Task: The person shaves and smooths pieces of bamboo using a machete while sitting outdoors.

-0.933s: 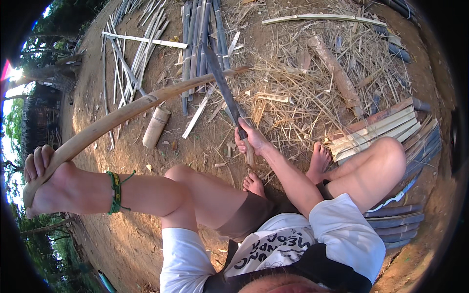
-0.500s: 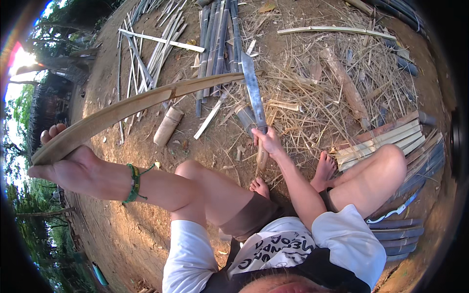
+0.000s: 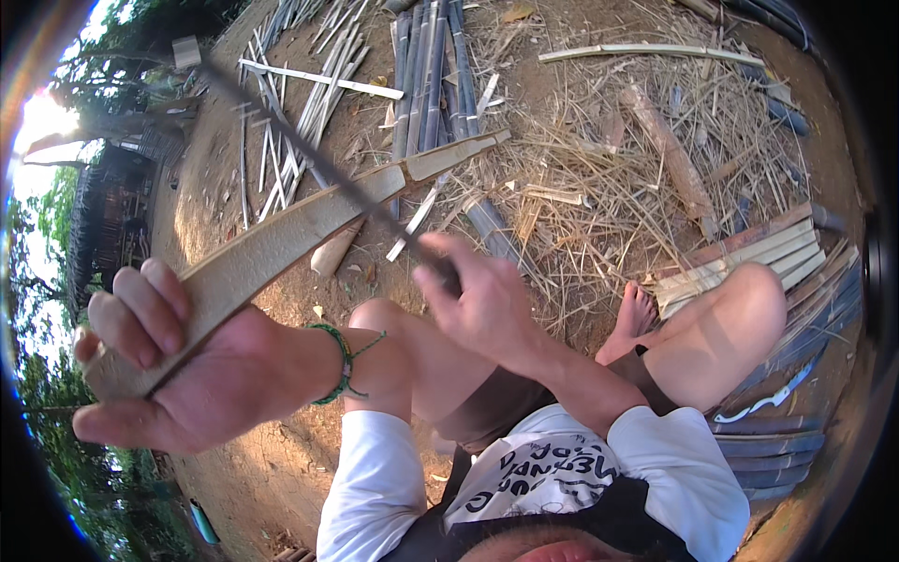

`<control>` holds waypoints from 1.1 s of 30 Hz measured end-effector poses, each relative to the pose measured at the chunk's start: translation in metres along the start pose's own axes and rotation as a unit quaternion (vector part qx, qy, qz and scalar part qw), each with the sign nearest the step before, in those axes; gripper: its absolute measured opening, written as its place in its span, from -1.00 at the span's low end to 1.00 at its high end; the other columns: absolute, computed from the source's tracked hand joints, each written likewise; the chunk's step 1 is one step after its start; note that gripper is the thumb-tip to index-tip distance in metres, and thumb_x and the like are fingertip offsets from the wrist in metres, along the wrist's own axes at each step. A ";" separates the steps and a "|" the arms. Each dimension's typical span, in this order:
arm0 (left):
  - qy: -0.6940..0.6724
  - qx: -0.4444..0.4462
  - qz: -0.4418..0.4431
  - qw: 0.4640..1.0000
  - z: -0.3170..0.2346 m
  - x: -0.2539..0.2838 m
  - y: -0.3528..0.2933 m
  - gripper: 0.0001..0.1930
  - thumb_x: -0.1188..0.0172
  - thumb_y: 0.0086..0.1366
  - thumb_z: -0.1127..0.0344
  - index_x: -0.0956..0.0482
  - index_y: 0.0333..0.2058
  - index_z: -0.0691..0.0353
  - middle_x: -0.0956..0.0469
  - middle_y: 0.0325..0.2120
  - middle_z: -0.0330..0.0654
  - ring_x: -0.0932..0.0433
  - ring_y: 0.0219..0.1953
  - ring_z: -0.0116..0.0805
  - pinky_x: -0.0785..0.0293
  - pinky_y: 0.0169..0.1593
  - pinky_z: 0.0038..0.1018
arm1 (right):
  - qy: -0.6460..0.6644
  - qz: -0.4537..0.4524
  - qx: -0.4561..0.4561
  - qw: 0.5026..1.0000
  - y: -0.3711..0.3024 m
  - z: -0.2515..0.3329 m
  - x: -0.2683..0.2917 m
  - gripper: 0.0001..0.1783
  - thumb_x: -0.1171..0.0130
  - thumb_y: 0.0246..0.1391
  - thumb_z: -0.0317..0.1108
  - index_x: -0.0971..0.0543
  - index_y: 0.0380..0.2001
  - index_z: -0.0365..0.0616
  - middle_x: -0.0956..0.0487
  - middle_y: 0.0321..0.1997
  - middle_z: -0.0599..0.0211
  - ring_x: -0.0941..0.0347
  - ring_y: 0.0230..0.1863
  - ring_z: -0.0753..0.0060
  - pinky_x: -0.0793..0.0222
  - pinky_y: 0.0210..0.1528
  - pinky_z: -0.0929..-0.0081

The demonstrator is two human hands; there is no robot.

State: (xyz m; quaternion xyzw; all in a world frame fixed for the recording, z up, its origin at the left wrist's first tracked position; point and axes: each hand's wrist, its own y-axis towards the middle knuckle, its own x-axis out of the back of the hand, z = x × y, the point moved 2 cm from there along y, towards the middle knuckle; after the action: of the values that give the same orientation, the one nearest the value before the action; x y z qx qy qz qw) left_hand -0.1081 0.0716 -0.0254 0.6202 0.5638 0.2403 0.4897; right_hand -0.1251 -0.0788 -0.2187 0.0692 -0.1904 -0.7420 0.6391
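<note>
My left hand, with a green braided band at its wrist, grips the near end of a long split bamboo slat. The slat slants up and away to the right, pale side showing, with a node near its far end. In my right hand is the handle of a machete. Its dark blade, blurred by motion, points to the upper left and crosses over the slat in this view. Whether blade and slat touch, I cannot tell.
Thin strips and dark bamboo poles lie on the ground ahead. Shavings surround a short log at the right. Split bamboo is piled beside my right knee, near a curved white-and-blue object.
The machete has swung from upright beyond the slat to slant up-left across it. My right hand has risen leftward. My left hand has come nearer, bringing the slat along and tilting its face.
</note>
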 end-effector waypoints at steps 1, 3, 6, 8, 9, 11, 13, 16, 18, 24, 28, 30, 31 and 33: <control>-0.006 -0.006 0.001 1.000 -0.001 -0.005 -0.004 -0.47 -0.09 0.34 -0.23 -0.56 -0.30 0.23 -0.23 -0.63 -0.36 -0.18 -0.60 -0.53 -0.08 -0.46 -0.55 | 0.014 0.021 0.028 0.999 -0.004 0.013 0.001 -0.71 -0.25 0.10 -0.33 -0.52 -0.13 -0.19 -0.53 -0.63 0.19 -0.56 -0.59 0.11 -0.41 -0.55 0.22; 0.003 -0.026 0.017 1.000 -0.003 -0.003 -0.007 -0.45 -0.10 0.33 -0.24 -0.57 -0.27 0.24 -0.22 -0.58 -0.36 -0.15 -0.58 -0.52 -0.04 -0.43 -0.54 | 0.042 0.065 0.085 0.993 -0.013 0.028 0.002 -0.75 -0.26 0.06 -0.35 -0.51 -0.20 -0.18 -0.56 -0.60 0.18 -0.57 -0.56 0.08 -0.44 -0.53 0.19; -0.011 -0.015 0.020 1.000 -0.004 -0.005 -0.009 -0.45 -0.11 0.32 -0.25 -0.57 -0.27 0.23 -0.21 -0.58 -0.36 -0.13 -0.59 -0.53 -0.02 -0.44 -0.54 | 0.007 0.058 0.005 0.998 -0.020 -0.004 0.003 -0.81 -0.25 0.05 -0.37 -0.49 -0.28 -0.15 -0.54 -0.62 0.20 -0.55 -0.57 0.07 -0.42 -0.53 0.16; -0.007 -0.021 0.014 1.000 -0.006 -0.010 -0.013 -0.45 -0.11 0.31 -0.26 -0.57 -0.27 0.21 -0.20 -0.59 -0.37 -0.12 -0.59 -0.53 -0.02 -0.44 -0.54 | 0.008 0.046 -0.017 0.999 -0.025 -0.017 0.007 -0.83 -0.26 0.04 -0.37 -0.49 -0.32 -0.14 -0.52 -0.64 0.21 -0.54 -0.59 0.06 -0.39 -0.56 0.17; -0.005 -0.023 0.012 1.000 -0.006 -0.012 -0.014 -0.45 -0.11 0.31 -0.27 -0.57 -0.27 0.20 -0.19 -0.59 -0.37 -0.11 -0.59 -0.53 -0.02 -0.44 -0.54 | -0.004 0.034 -0.014 0.999 -0.028 -0.019 0.009 -0.83 -0.28 0.05 -0.38 -0.50 -0.34 -0.15 -0.50 -0.67 0.22 -0.53 -0.62 0.08 -0.38 -0.59 0.21; 0.026 -0.031 0.016 0.999 -0.004 -0.004 -0.008 -0.44 -0.09 0.31 -0.28 -0.57 -0.26 0.20 -0.17 -0.59 -0.38 -0.11 -0.59 -0.54 -0.02 -0.44 -0.54 | -0.012 0.040 -0.018 0.999 -0.032 -0.006 0.012 -0.84 -0.29 0.05 -0.39 -0.51 -0.36 -0.16 -0.48 -0.69 0.22 -0.52 -0.64 0.09 -0.36 -0.61 0.25; 0.021 -0.032 0.022 0.999 -0.002 -0.006 -0.009 -0.44 -0.08 0.32 -0.28 -0.57 -0.24 0.20 -0.17 -0.58 -0.38 -0.11 -0.59 -0.54 -0.03 -0.43 -0.53 | -0.011 0.070 -0.030 0.997 -0.033 0.021 0.022 -0.85 -0.28 0.07 -0.39 -0.51 -0.36 -0.18 -0.50 -0.68 0.20 -0.52 -0.64 0.08 -0.36 -0.61 0.25; 0.005 -0.025 -0.009 1.000 -0.005 -0.029 -0.024 -0.48 -0.06 0.34 -0.26 -0.48 -0.33 0.17 -0.16 -0.59 -0.37 -0.10 -0.57 -0.53 -0.03 -0.43 -0.52 | -0.035 0.021 0.048 0.998 -0.029 0.019 0.017 -0.82 -0.25 0.12 -0.33 -0.52 -0.37 -0.23 -0.51 -0.67 0.14 -0.54 -0.61 0.06 -0.39 -0.57 0.22; 0.046 -0.033 -0.078 0.995 -0.003 -0.041 -0.027 -0.48 -0.07 0.35 -0.21 -0.33 -0.58 0.10 -0.15 -0.63 -0.36 -0.07 -0.56 -0.51 -0.02 -0.44 -0.50 | -0.104 0.028 -0.077 0.991 -0.028 -0.027 0.016 -0.77 -0.23 0.14 -0.28 -0.52 -0.39 -0.25 -0.53 -0.66 0.09 -0.55 -0.59 0.04 -0.41 -0.54 0.20; -0.035 -0.024 -0.007 0.999 -0.004 -0.058 -0.035 -0.48 -0.11 0.32 -0.17 -0.37 -0.59 0.17 -0.15 -0.61 -0.34 -0.10 -0.55 -0.47 -0.05 -0.41 -0.46 | -0.107 0.046 -0.161 0.980 -0.025 -0.037 0.041 -0.73 -0.25 0.15 -0.23 -0.52 -0.40 -0.26 -0.53 -0.65 0.04 -0.56 -0.58 0.00 -0.42 -0.53 0.19; 0.002 -0.061 0.000 0.998 -0.002 -0.050 -0.033 -0.51 -0.12 0.31 -0.13 -0.44 -0.55 0.21 -0.14 -0.63 -0.32 -0.09 -0.57 -0.45 -0.05 -0.41 -0.44 | 0.039 0.005 0.044 0.998 -0.033 0.021 0.032 -0.77 -0.29 0.12 -0.29 -0.52 -0.40 -0.23 -0.52 -0.68 0.08 -0.54 -0.63 0.05 -0.38 -0.59 0.23; -0.027 -0.029 -0.002 0.999 -0.007 -0.056 -0.031 -0.51 -0.10 0.33 -0.13 -0.38 -0.58 0.16 -0.12 -0.63 -0.33 -0.09 -0.57 -0.46 -0.05 -0.42 -0.45 | 0.024 0.017 -0.046 0.999 -0.032 -0.011 0.026 -0.78 -0.28 0.12 -0.30 -0.52 -0.40 -0.23 -0.50 -0.71 0.11 -0.52 -0.66 0.05 -0.36 -0.62 0.24; -0.045 -0.014 -0.009 0.999 -0.006 -0.060 -0.031 -0.51 -0.10 0.33 -0.13 -0.35 -0.60 0.13 -0.11 -0.64 -0.34 -0.08 -0.57 -0.46 -0.05 -0.42 -0.45 | 0.008 0.024 -0.090 0.996 -0.027 -0.020 0.029 -0.78 -0.28 0.12 -0.30 -0.52 -0.40 -0.23 -0.49 -0.72 0.13 -0.51 -0.67 0.05 -0.35 -0.63 0.25; -0.005 -0.030 0.001 1.000 -0.004 -0.050 -0.026 -0.50 -0.09 0.35 -0.12 -0.29 -0.63 0.09 -0.09 -0.65 -0.35 -0.07 -0.57 -0.47 -0.02 -0.43 -0.47 | -0.018 0.035 -0.088 0.995 -0.025 -0.021 0.033 -0.80 -0.27 0.12 -0.32 -0.52 -0.41 -0.23 -0.48 -0.73 0.15 -0.50 -0.69 0.05 -0.34 -0.64 0.25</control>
State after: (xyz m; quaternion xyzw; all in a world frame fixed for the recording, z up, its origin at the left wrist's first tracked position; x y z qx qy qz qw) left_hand -0.1358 0.0237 -0.0336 0.6075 0.5528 0.2542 0.5106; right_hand -0.1466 -0.1118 -0.2429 -0.0073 -0.1377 -0.7344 0.6646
